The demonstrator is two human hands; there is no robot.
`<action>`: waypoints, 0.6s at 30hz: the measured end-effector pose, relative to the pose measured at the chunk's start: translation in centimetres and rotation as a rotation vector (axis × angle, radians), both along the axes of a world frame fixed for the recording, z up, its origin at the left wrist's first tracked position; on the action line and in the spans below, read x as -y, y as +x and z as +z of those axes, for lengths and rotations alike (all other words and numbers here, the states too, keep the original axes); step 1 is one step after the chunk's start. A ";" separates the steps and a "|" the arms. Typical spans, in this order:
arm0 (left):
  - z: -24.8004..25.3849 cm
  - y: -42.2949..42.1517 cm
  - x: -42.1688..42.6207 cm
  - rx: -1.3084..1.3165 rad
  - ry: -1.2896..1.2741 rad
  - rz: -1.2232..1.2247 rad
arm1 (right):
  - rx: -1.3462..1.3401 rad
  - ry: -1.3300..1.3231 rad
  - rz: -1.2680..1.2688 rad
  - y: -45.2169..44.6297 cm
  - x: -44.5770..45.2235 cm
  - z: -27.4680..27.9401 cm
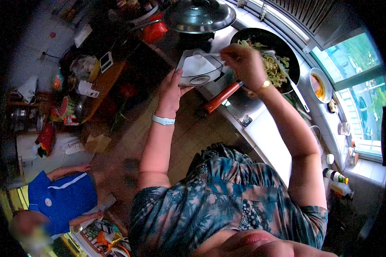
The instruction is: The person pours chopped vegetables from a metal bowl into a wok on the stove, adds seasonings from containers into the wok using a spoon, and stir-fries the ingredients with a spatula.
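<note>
Two hands at work near the wok; left carries a clear container.

Left hand (171,93), pale band on the wrist: grip clamped on a clear plastic container with white contents (198,72). Container sits tilted between thumb and fingers, clear of the table, just left of the wok.

Right hand (248,66), gold-coloured band on the wrist: fingers curled and close together at the right edge of the container, partly over the wok in this view. Can't tell whether that grip is clamped on anything; fingertips too blurred.

Large black wok (284,44): yellow-green chopped food (275,73) inside. Long pale-handled spatula (295,89) leans in it, handle out over the rim toward the window side. Reddish-brown wooden handle (223,98) points away from the wok, below the container in view.

Domed metal lid with glossy surface (200,18): beyond the container, left of the wok. Bright red bag (155,31) just left of the lid.

White table (266,137) runs along the right of the body. White bowl (327,88) with orange-red contents sits by the window, right of the wok. Bottle with yellow cap (336,176) lies farther down that side.

Another person in a blue shirt (70,198) is at lower left, well apart from both hands.
</note>
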State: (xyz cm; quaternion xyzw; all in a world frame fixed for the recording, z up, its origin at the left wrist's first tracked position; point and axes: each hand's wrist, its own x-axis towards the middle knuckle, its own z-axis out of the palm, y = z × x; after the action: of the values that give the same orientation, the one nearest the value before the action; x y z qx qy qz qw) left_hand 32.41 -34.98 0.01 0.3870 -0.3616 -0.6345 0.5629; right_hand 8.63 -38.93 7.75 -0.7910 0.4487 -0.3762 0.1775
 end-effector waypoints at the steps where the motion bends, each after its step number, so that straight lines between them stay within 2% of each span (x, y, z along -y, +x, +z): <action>1: -0.1 0.3 -0.1 0.006 0.002 0.007 | 0.000 -0.070 0.094 1.2 0.3 -0.3; 3: -0.3 0.7 -0.2 0.013 0.025 0.030 | -0.238 -0.078 0.097 2.0 -0.7 1.2; 5: -0.7 2.2 -0.6 -0.016 0.028 0.043 | -0.241 -0.136 0.050 -0.1 -3.0 3.6; 6: -0.7 2.9 -0.8 -0.049 0.030 0.052 | -0.092 0.013 -0.012 -2.4 -3.9 4.3; 7: 0.2 3.3 -2.1 0.081 -0.008 0.116 | -0.076 -0.134 -0.122 -5.2 -4.5 4.7; 8: -0.8 6.0 -2.1 0.054 0.040 0.145 | -0.196 -0.254 -0.218 -8.9 -4.7 5.0; 9: -1.8 8.7 -2.2 0.025 0.087 0.176 | -0.187 -0.143 -0.386 -11.7 -5.9 5.6; 10: -0.6 12.1 -3.9 -0.107 0.093 0.208 | -0.613 -0.079 -0.690 -18.3 -5.7 2.2; 11: -0.3 13.9 -5.1 0.060 0.033 0.284 | -0.767 -0.224 -0.663 -23.7 -5.1 -3.1; 12: -0.1 15.6 -6.4 0.242 -0.012 0.368 | -0.787 -0.227 -0.640 -24.1 -5.4 -3.3; 13: 0.2 17.3 -7.6 0.422 -0.040 0.460 | -0.831 0.158 -0.699 -26.7 -6.1 -7.4; 14: 0.5 20.0 -8.2 0.131 0.057 0.557 | -0.919 0.199 -0.692 -28.2 -6.0 -10.1; 15: -0.6 21.9 -8.2 0.061 0.038 0.556 | -0.881 0.105 -0.664 -27.2 -6.6 -9.2; 16: 0.3 23.8 -9.9 0.125 0.073 0.733 | -0.829 0.172 -0.664 -27.3 -6.1 -10.6; 18: -0.6 26.0 -11.0 0.092 0.011 0.794 | -0.759 0.203 -0.672 -27.0 -5.6 -11.9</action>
State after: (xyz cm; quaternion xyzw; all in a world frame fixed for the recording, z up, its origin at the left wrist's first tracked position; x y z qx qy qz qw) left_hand 58.41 -23.94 -0.56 0.5277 -0.2054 -0.3513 0.7456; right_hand -18.38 -33.37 -4.13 -0.6627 0.7451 -0.0535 -0.0527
